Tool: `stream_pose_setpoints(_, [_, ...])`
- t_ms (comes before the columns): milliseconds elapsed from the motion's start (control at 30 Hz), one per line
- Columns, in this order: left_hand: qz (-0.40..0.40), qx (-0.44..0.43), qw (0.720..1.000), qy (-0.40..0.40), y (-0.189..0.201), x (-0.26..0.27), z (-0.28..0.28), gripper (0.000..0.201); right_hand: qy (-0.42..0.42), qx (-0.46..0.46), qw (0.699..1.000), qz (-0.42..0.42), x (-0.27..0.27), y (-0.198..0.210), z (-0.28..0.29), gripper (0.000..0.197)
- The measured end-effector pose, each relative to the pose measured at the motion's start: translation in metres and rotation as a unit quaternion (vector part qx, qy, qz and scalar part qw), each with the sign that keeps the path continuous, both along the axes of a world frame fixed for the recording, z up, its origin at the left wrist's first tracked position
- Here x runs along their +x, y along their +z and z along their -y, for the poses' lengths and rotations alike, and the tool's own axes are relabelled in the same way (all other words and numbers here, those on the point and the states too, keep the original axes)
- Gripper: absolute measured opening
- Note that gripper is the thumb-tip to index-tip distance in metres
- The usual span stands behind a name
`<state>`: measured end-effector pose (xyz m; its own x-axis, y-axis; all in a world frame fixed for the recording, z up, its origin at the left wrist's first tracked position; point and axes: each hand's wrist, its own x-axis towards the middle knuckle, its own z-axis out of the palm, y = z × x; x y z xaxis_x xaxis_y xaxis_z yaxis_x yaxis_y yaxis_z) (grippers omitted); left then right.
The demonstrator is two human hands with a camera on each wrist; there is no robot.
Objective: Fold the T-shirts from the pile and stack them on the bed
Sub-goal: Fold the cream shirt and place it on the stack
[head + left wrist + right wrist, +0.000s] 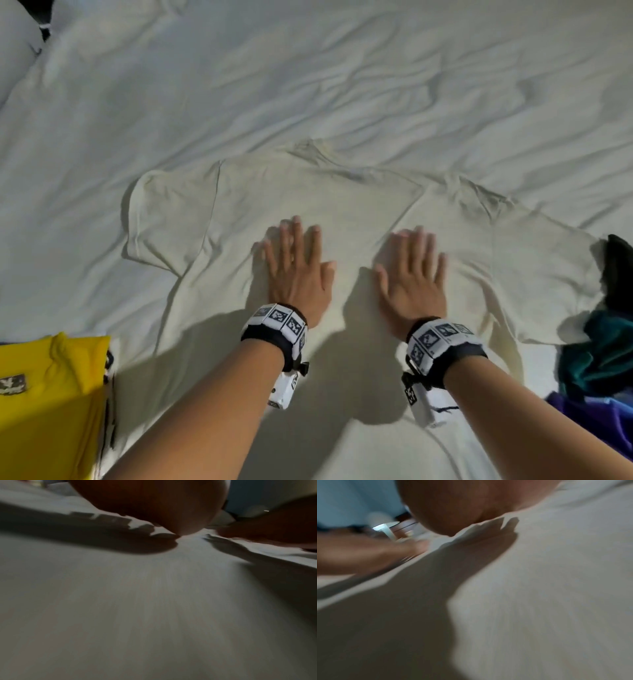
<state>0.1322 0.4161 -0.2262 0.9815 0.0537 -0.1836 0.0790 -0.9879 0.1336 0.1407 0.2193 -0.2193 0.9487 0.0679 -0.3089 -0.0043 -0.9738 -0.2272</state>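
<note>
Rumpled white bed (342,85); cream T-shirt (359,205) lies flat, soft, creased. Left hand (296,270), right hand (414,277) press it, fingers straight, grasping nothing.

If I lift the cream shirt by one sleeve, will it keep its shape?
Probably not. The cream shirt lies creased and moulded to the bed, so it likely droops. It looks thin, probably light. Pushed, it may bunch rather than slide.
</note>
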Motion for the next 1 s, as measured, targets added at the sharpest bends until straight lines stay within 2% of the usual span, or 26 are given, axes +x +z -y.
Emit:
stream_pose_setpoints(67, [-0.003, -0.005, 0.993, -0.115, -0.008, 0.020, 0.010, 0.065, 0.130, 0.004, 0.991, 0.002, 0.013, -0.007, -0.011, 0.073])
stream_pose_setpoints(100, [-0.011, 0.000, 0.990, -0.138, -0.013, 0.029, 0.009, 0.065, 0.149, -0.001, 0.989, -0.003, 0.020, -0.009, -0.011, 0.072])
stream_pose_setpoints(233, [-0.024, 0.004, 0.995, -0.099, -0.019, 0.049, -0.006, 0.065, 0.103, -0.006, 0.995, 0.003, 0.044, -0.015, 0.008, 0.072])
stream_pose_setpoints(367, [-0.042, 0.013, 0.996, -0.072, -0.010, 0.054, -0.006, 0.065, 0.014, -0.026, 0.998, -0.054, 0.073, -0.014, 0.041, 0.078])
stream_pose_setpoints(467, [-0.056, 0.021, 0.998, -0.030, 0.003, 0.049, 0.011, 0.066, 0.032, -0.027, 0.996, -0.085, 0.087, 0.002, 0.068, 0.078])
stream_pose_setpoints(533, [-0.032, 0.000, 0.999, -0.008, 0.018, 0.035, 0.037, 0.059, 0.059, -0.012, 0.998, -0.031, 0.087, 0.017, 0.085, 0.069])
stream_pose_setpoints(633, [0.033, -0.055, 0.997, -0.041, 0.032, -0.004, 0.096, 0.033, 0.032, -0.017, 0.995, 0.088, 0.080, 0.035, 0.116, 0.052])
stream_pose_setpoints(733, [0.019, -0.146, 0.986, -0.082, 0.036, -0.045, 0.161, 0.020, -0.012, -0.047, 0.994, 0.102, 0.079, 0.040, 0.153, 0.052])
stream_pose_setpoints(833, [-0.045, -0.186, 0.978, -0.087, 0.038, -0.075, 0.218, 0.038, -0.045, -0.035, 0.997, 0.046, 0.083, 0.037, 0.182, 0.060])
stream_pose_setpoints(1000, [-0.148, -0.156, 0.976, -0.018, 0.042, -0.084, 0.267, 0.060, -0.064, -0.031, 0.997, 0.017, 0.090, 0.037, 0.197, 0.063])
